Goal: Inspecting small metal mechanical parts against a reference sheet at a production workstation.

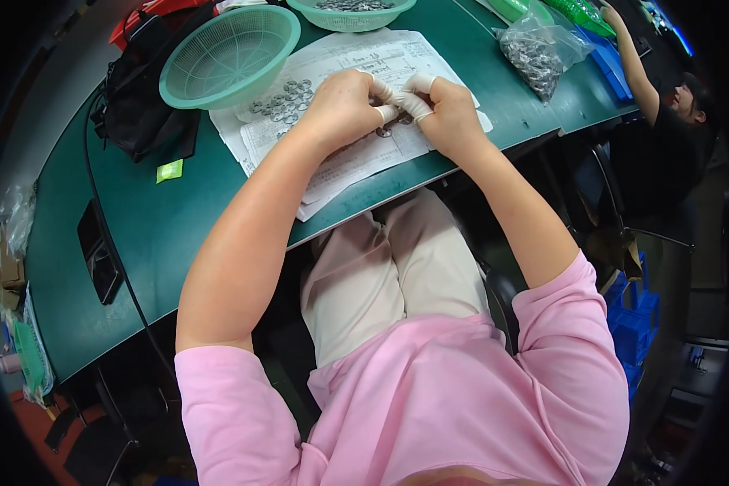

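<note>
My left hand (344,105) and my right hand (447,113) meet over printed paper sheets (344,174) on the green table. White finger cots cover the thumbs and some fingers of both. The fingertips are pinched together and touch; whatever small thing lies between them is hidden. Just below the fingertips, a shiny round metal piece (384,132) lies on the paper. Left of my left hand, many similar small round metal pieces (287,104) are spread over the sheets.
A light green mesh basket (231,57) stands at the far left, and another basket (352,20) holds metal pieces. At the right lies a clear bag of metal parts (535,61). A phone (99,255), a cable and a black bag (142,105) occupy the left. A co-worker (656,154) sits right.
</note>
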Demonstrator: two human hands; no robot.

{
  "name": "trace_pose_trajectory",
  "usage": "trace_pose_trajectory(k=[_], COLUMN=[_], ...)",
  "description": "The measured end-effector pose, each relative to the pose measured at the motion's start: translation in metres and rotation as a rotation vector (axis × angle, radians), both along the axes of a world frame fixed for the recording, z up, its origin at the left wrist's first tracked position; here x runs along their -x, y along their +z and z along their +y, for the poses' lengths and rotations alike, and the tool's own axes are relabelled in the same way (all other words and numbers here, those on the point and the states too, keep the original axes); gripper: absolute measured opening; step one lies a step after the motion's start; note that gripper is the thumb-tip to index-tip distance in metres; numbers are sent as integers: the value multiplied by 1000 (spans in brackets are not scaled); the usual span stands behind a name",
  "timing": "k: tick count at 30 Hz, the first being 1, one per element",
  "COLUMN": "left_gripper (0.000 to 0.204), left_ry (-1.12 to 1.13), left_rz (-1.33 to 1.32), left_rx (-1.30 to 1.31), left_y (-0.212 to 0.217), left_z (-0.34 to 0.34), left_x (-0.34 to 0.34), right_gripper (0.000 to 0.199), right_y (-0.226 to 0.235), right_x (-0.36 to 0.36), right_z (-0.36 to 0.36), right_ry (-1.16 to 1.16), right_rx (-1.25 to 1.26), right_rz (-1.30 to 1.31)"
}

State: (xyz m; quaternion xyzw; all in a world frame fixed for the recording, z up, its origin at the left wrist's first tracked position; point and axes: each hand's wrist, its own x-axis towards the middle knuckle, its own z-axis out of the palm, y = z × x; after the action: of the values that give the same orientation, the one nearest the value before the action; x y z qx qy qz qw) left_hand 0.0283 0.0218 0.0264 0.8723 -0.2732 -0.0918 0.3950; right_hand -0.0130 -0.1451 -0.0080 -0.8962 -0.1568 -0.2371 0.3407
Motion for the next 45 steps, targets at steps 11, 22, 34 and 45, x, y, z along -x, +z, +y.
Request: trace_pose_trajectory(k=[11, 22, 34, 45], left_gripper=[16, 19, 21, 19], left_ry=[30, 154, 192, 5], left_rz=[-9, 6, -97, -305], left_rx=[82, 174, 209, 6], left_y=[-7, -8, -20, -9], left_z=[0, 6, 7, -10], left_x=[-1, -10, -20, 17], right_gripper=[14, 15, 12, 19], right_y=[2, 10, 2, 4], right_x=[0, 3, -5, -1], right_z=[-6, 2, 4, -13], right_ry=[60, 76, 131, 39], right_rx=[-434, -324, 20, -757], right_rz=[183, 309, -98, 229])
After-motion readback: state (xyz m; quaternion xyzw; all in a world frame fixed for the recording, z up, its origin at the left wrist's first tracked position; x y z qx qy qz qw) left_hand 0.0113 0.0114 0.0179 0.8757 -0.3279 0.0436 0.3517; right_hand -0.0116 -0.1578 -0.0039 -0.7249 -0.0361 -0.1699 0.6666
